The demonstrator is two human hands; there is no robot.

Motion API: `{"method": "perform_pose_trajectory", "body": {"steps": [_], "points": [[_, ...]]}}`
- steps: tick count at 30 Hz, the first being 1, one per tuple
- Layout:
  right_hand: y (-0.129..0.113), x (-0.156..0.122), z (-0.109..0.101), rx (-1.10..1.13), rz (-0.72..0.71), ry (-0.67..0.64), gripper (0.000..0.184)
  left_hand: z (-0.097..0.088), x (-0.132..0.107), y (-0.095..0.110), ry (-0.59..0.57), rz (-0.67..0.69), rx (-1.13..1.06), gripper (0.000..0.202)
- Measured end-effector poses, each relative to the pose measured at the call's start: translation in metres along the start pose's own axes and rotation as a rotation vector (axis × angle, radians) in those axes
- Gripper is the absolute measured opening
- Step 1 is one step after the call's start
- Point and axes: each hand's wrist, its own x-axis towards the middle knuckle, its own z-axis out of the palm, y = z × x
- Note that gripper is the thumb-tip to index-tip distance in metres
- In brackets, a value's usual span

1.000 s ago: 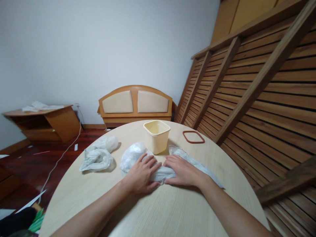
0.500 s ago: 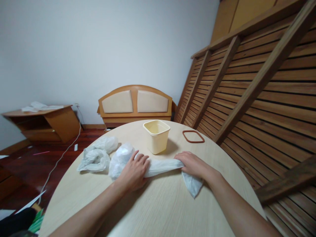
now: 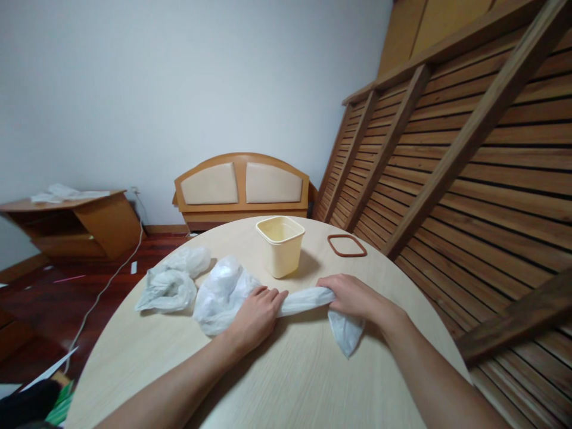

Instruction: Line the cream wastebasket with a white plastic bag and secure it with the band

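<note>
A white plastic bag lies stretched sideways across the table between my two hands. My left hand is closed around its gathered middle, and the puffed part of the bag bulges out to the left. Farther right, my right hand grips the twisted length, with a loose pointed end hanging below the fingers. Just beyond the bag stands a pale yellow square tub, upright and without a lid. A brown rounded-square ring lies flat to the right of the tub. Another crumpled white plastic bag rests at the left.
Everything stands on a round light-wood table. A slatted wooden frame leans along the right side. Behind the table is a headboard; a low wooden cabinet with papers stands at the left, near a white cable.
My left hand has slid right along the bag, closer to my right hand. More of the puffed bag shows on the left. The whole view has shifted slightly.
</note>
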Motion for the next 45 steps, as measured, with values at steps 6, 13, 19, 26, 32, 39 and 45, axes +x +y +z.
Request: {"method": "perform_pose_trajectory", "body": {"steps": [6, 13, 19, 26, 32, 39, 45], "points": [[0.029, -0.006, -0.003, -0.081, 0.040, 0.096, 0.040, -0.005, -0.001, 0.002, 0.006, -0.038, -0.028, 0.049], [0.001, -0.001, 0.007, -0.031, -0.154, 0.206, 0.116, -0.007, 0.000, 0.003, 0.025, -0.073, -0.038, 0.047], [-0.038, 0.017, 0.030, 0.007, -0.283, 0.131, 0.090, -0.013, -0.003, 0.007, 0.049, 0.000, -0.075, 0.049], [-0.041, 0.013, 0.016, 0.050, -0.141, -0.014, 0.048, -0.028, -0.010, 0.016, 0.061, -0.008, -0.180, 0.047], [-0.056, 0.008, 0.014, 0.051, -0.138, 0.002, 0.058, -0.024, -0.012, 0.030, 0.111, -0.021, -0.311, 0.052], [-0.041, 0.008, 0.016, 0.145, -0.149, 0.028, 0.053, -0.028, -0.014, 0.018, -0.021, -0.023, -0.400, 0.041], [-0.028, 0.004, 0.006, 0.344, -0.207, 0.091, 0.024, -0.047, -0.015, 0.017, -0.010, -0.161, -0.392, 0.021]]}}
